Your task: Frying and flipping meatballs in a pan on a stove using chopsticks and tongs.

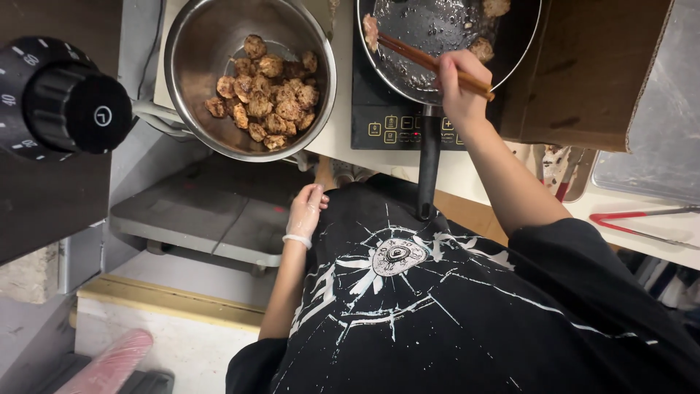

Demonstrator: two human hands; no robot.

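Right hand [458, 84] over the frying pan [408, 69], fingers clamped on brown chopsticks [419, 57], tips touching a fried piece [371, 31] at the pan's left edge. Left hand [305, 211] low beside the black shirt [452, 306], fingers loosely together, holding nothing. Nearby: metal bowl [191, 87] full of fried pieces, cardboard box [590, 73] just right, red tongs [634, 219].

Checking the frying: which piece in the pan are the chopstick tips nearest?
The piece at the pan's left rim; the chopsticks in the right hand point there, others lie right.
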